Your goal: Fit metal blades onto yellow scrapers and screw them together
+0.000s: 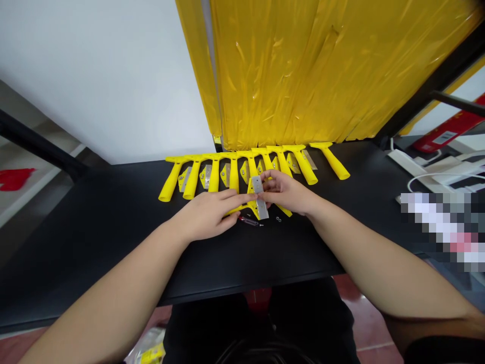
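From where I'm watching, this looks like a small assembly workshop, though the view is poor. A long matte-black workbench (94,253) carries a row of yellow plastic-handled scrapers (234,174), with crinkled yellow plastic sheeting (303,71) behind it and a white power strip (407,163) at its right end.

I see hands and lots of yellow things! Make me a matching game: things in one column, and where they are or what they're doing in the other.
Things:
1. Left hand
2. Right hand
3. Yellow scraper handles
4. Yellow plastic sheet

Places or doings:
A. Hanging behind the black table
B. Lined up in a row
C. Holding a silver metal blade
D. Lying over a yellow scraper

Right pairs: 1-D, 2-C, 3-B, 4-A
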The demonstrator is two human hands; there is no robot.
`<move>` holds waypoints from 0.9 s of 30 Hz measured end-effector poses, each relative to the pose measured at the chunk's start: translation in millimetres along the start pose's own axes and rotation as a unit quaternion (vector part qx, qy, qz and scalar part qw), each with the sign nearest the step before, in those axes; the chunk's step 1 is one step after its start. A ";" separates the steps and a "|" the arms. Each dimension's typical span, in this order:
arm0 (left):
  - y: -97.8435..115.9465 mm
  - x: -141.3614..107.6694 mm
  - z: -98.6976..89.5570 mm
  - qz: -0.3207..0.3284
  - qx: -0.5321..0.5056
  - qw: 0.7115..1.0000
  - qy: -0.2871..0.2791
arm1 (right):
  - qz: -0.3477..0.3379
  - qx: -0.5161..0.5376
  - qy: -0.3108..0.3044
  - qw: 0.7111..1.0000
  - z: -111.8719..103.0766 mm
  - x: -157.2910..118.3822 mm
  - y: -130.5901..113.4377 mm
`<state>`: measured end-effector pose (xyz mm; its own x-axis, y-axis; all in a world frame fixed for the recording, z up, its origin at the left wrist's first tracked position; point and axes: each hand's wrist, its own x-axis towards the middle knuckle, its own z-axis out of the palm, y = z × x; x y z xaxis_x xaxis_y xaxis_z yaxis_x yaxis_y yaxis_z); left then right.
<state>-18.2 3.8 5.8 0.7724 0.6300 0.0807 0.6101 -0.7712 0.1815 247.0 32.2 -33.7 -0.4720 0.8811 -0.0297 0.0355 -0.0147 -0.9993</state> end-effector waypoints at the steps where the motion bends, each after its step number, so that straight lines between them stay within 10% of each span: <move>1: 0.1 -0.1 0.4 0.003 0.003 1.000 -0.002 | 0.017 0.002 -0.013 1.000 -0.1 0.3 -0.4; 16: 1.6 1.7 2.8 0.013 -0.011 1.000 -0.010 | -0.010 -0.138 0.011 0.990 -13.4 -10.1 -15.7; 23: -2.3 0.5 4.3 -0.001 -0.011 1.000 -0.015 | 0.062 -0.497 0.036 0.865 -30.1 -16.6 -25.3; 27: -3.6 0.3 4.3 -0.002 -0.015 1.000 -0.016 | 0.102 -0.519 0.029 0.848 -26.3 -13.9 -21.1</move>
<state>-19.4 6.3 1.0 0.7754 0.6296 0.0479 0.6084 -0.7653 0.2102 276.0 32.7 -11.5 -0.3191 0.9327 -0.1683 0.8823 0.2275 -0.4121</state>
